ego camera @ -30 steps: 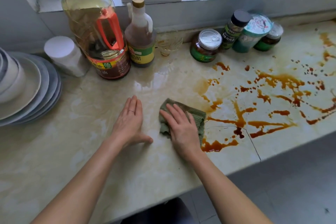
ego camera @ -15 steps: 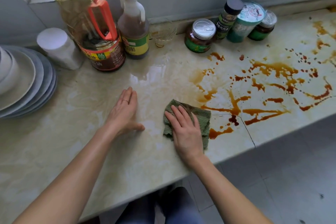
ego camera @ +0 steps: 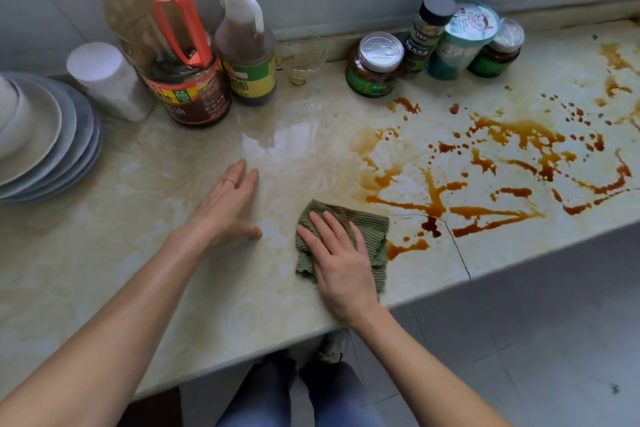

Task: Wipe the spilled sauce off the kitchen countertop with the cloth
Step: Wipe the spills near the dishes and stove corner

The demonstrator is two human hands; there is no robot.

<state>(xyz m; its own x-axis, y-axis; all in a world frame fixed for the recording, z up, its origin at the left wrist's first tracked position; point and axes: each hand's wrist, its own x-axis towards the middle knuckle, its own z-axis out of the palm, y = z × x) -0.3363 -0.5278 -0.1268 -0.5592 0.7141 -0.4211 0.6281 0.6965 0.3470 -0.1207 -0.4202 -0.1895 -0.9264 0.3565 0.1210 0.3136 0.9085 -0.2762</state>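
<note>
A green ribbed cloth point(ego camera: 372, 225) lies flat on the pale marble countertop point(ego camera: 173, 270), close to its front edge. My right hand point(ego camera: 341, 263) presses down on the cloth with fingers spread, covering most of it. Brown sauce point(ego camera: 491, 211) is streaked and splattered over the counter to the right of the cloth, the nearest smear just past the cloth's right edge. My left hand point(ego camera: 230, 204) rests flat on the counter to the left of the cloth, holding nothing.
Along the back stand a big oil bottle point(ego camera: 162, 45), a vinegar bottle point(ego camera: 246, 45), a small glass dish point(ego camera: 301, 59), several jars point(ego camera: 375, 66) and a white container point(ego camera: 107, 80). Stacked plates point(ego camera: 52, 135) sit at far left. A crack point(ego camera: 457, 246) runs through the counter.
My right hand has slid the cloth toward the front edge of the counter, taking up some of the sauce near it. My left hand stayed flat in place.
</note>
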